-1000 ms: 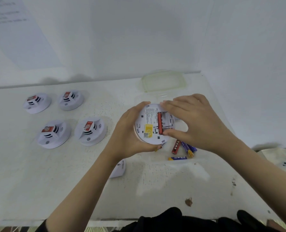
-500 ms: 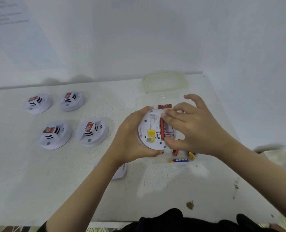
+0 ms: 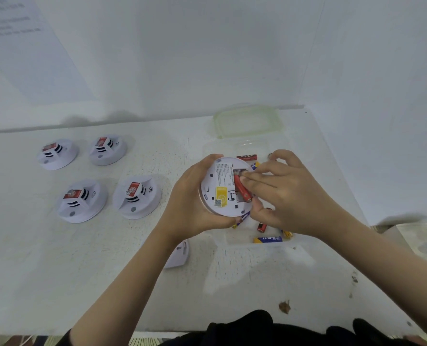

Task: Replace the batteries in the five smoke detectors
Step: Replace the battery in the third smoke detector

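While four smoke detectors [image 3: 82, 201] sit on the counter [image 3: 57, 270] well to the left of the left hand [image 3: 192, 198], that hand grips the fifth detector [image 3: 220, 186] by its rim, underside facing up. Directly to its right, the right hand [image 3: 289, 196] pinches a red battery [image 3: 241, 189] lying tilted in the open compartment, fingertips at the far end and thumb at the near end. Loose batteries [image 3: 267, 239] lie beneath the right hand, and a clear lid [image 3: 247, 121] lies beyond it.

Table [image 3: 57, 283]: white, with small brown marks.
Wall [image 3: 207, 58]: white, along the table's far edge.
Paper [image 3: 25, 46]: on the wall, left side.
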A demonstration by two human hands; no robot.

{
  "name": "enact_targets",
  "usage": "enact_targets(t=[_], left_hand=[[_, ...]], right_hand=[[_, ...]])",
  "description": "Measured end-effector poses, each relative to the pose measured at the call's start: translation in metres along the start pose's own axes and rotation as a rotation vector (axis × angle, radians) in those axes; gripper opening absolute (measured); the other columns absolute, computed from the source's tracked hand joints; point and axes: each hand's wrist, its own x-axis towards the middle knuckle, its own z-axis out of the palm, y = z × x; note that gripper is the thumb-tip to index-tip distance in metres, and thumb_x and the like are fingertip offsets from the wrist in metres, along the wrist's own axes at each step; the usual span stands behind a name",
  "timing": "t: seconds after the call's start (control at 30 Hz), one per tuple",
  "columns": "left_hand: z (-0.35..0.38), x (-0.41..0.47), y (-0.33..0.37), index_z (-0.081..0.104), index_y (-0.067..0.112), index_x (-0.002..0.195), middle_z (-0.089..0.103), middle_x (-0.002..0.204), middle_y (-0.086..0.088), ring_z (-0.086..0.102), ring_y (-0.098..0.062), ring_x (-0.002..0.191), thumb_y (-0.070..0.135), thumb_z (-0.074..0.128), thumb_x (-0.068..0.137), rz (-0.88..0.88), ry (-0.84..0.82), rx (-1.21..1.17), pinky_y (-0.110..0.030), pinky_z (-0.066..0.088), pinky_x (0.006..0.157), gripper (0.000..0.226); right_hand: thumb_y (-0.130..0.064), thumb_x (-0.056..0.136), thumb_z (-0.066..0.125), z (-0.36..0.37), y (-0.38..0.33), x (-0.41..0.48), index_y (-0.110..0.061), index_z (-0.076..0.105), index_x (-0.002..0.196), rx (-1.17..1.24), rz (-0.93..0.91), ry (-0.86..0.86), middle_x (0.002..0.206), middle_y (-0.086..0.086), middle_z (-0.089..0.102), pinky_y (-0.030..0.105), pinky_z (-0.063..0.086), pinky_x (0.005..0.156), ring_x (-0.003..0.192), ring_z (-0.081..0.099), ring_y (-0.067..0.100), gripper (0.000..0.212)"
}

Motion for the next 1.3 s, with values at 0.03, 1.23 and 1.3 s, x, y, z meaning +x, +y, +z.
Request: enact_targets(t=[0.03, 1.23, 1.3], left_hand=[[-0.001, 0.001, 0.000, 0.047, 0.007, 0.133, 0.060, 0.117, 0.001, 0.059, -0.012, 0.106, 0.038, 0.090, 0.052, 0.006, 0.006, 0.007, -0.038, 0.052, 0.090, 0.097], [-0.012, 0.031, -0.018, 0.038, 0.026, 0.133, 0.047, 0.125, 0.026, 0.049, 0.000, 0.118, 0.047, 0.082, 0.055, -0.071, 0.204, 0.000, -0.027, 0.046, 0.099, 0.092], [-0.013, 0.039, -0.020, 0.038, 0.026, 0.132, 0.048, 0.124, 0.024, 0.050, 0.000, 0.117, 0.047, 0.082, 0.056, -0.063, 0.215, 0.009, -0.028, 0.047, 0.098, 0.090]], right_hand=[[-0.018, 0.078, 0.055, 0.000, -0.001, -0.001, -0.002, 0.073, 0.095, 0.004, 0.023, -0.021, 0.094, 0.006, 0.074, 0.040, 0.039, 0.093, 0.087, 0.066, 0.022, 0.029], [-0.016, 0.088, 0.055, 0.022, 0.064, 0.033, -0.024, 0.069, 0.105, 0.336, 0.659, -0.382, 0.108, -0.009, 0.067, 0.021, 0.033, 0.081, 0.090, 0.048, 0.006, 0.023], [-0.014, 0.089, 0.053, 0.032, 0.072, 0.045, -0.025, 0.067, 0.108, 0.302, 0.614, -0.479, 0.110, -0.011, 0.066, 0.021, 0.032, 0.078, 0.094, 0.051, 0.009, 0.027]])
